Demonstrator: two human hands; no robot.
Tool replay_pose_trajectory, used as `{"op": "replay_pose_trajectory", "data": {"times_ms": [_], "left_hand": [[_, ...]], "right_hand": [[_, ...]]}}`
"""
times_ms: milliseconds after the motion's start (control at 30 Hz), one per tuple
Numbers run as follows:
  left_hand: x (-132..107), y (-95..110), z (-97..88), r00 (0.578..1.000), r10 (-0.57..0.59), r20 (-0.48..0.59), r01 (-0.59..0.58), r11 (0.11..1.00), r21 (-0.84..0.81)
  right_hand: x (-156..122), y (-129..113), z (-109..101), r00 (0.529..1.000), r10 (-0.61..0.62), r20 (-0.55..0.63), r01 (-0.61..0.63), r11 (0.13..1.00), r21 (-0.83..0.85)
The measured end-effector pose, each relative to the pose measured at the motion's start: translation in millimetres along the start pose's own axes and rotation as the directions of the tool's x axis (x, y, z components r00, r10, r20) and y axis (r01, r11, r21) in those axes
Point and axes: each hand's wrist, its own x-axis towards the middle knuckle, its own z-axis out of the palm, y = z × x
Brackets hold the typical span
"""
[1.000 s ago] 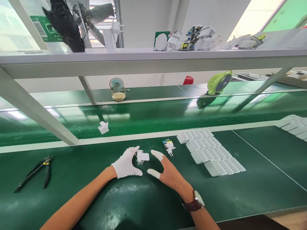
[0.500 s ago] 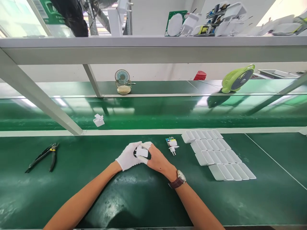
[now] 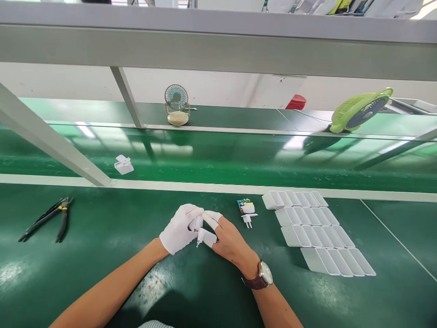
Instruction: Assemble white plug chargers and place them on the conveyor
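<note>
Both hands meet over the bench around a small white plastic plug housing point(image 3: 195, 223), with what look like metal pins sticking out at its lower side. My left hand point(image 3: 180, 229), in a white glove, is closed around the housing from the left. White covers sit on the thumb and fingertips of my right hand point(image 3: 228, 234), which pinches the housing from the right. Fingers hide much of the piece. Just right of my hands lies a circuit board point(image 3: 246, 206) with a white two-pin plug part point(image 3: 248, 218) at its near end.
Black-handled pliers point(image 3: 48, 220) lie open at left. Overlapping white divided trays point(image 3: 319, 234) stand at right. Beyond the bench's raised edge, a white plastic piece point(image 3: 124, 165) rests on the green belt. Two fans, one small point(image 3: 176, 104) and one green point(image 3: 360, 111), stand behind. A grey beam point(image 3: 218, 43) crosses above.
The view has tilted down. The housing has been turned in my hands: its flat white face showed before, and pins now point down. My right fingers have moved to its top edge.
</note>
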Motion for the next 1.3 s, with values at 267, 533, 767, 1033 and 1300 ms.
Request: {"op": "replay_pose_trajectory", "data": {"times_ms": [267, 533, 767, 1033, 1300], "left_hand": [[1.0, 1.7, -2.6, 0.999, 0.034, -0.002, -0.033, 0.992, 0.125], [-2.7, -5.9, 1.6, 0.999, 0.026, -0.018, -0.022, 0.983, 0.185], [0.8, 0.4, -0.4, 0.993, 0.081, -0.085, -0.065, 0.982, 0.176], [5.3, 8.8, -5.3, 0.986, 0.125, -0.114, -0.103, 0.978, 0.180], [-3.9, 3.0, -8.5, 0.995, 0.017, -0.102, 0.005, 0.978, 0.209]], "right_hand": [[-3.4, 9.5, -5.5, 1.000, -0.002, 0.003, 0.002, 0.999, 0.038], [-0.8, 2.7, -16.6, 0.994, 0.058, 0.097, -0.067, 0.993, 0.096], [-3.3, 7.4, 3.9, 0.999, -0.022, -0.025, 0.021, 0.999, -0.036], [-1.4, 8.1, 6.4, 0.991, -0.103, -0.083, 0.106, 0.994, 0.038], [-4.1, 10.6, -4.5, 0.988, -0.074, -0.139, 0.092, 0.988, 0.127]]}}
